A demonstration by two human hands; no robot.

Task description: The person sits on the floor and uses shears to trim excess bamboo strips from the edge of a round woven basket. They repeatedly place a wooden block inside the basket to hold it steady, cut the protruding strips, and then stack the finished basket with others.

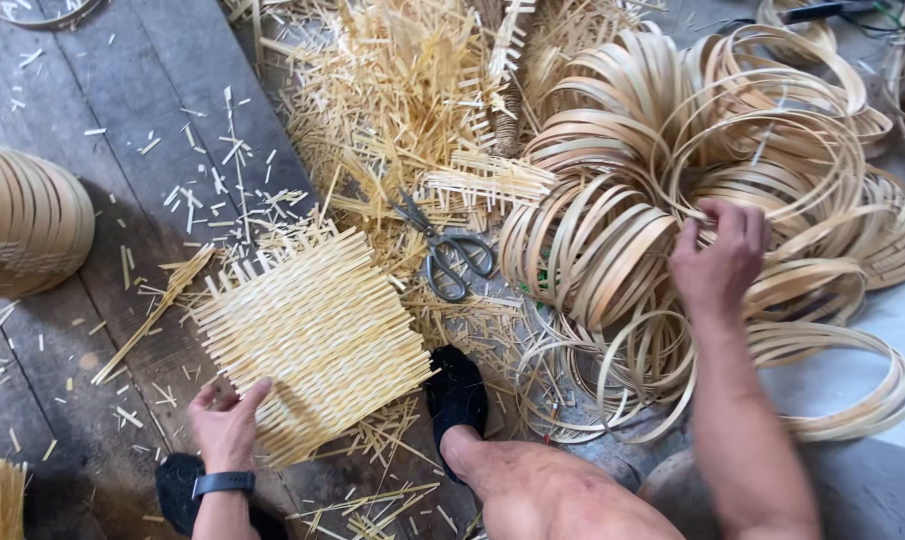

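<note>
A square woven bamboo mat (313, 325) lies on the wooden floor. My left hand (226, 425), with a black wristband, holds its near left corner with fingers curled on the edge. My right hand (718, 260) reaches into a large heap of bamboo strip rings (673, 180) and its fingers close on one ring in the pile. My foot in a black sock (458, 395) rests against the mat's right corner.
Grey-handled scissors (443, 250) lie between mat and rings. Loose bamboo splints and offcuts (393, 90) are piled at the top centre. A stack of bamboo hoops (23, 220) lies at the left edge. Short strip cuttings are scattered over the floorboards (123, 120).
</note>
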